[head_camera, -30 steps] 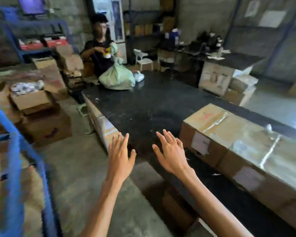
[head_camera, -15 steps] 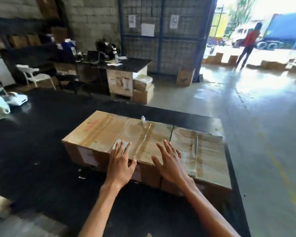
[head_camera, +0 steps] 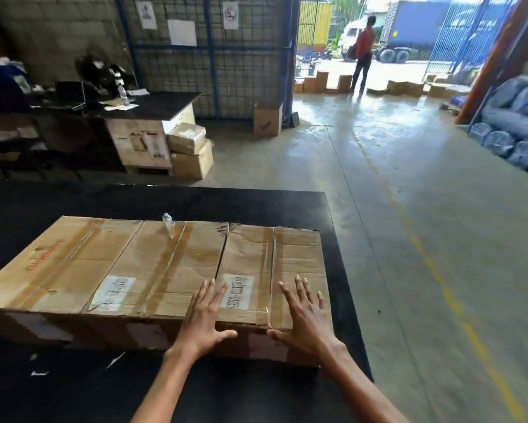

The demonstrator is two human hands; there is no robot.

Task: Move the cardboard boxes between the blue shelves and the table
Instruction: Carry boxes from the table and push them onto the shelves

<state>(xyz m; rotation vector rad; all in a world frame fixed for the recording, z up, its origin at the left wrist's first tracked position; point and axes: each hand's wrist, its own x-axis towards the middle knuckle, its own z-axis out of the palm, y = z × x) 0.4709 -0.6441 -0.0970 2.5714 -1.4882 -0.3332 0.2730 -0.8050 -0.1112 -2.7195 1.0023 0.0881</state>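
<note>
Row of taped brown cardboard boxes: lies on the black table, lower centre of the frame, larger and nearer than half a second ago.
Left hand, right hand: then over mid-row, now further right, flat and spread at the near top edge of the rightmost box, thumbs at the front edge, grasping nothing. Whether the palms press cannot be told.
Row's left corner meets the frame edge. White label: print blurred.
</note>
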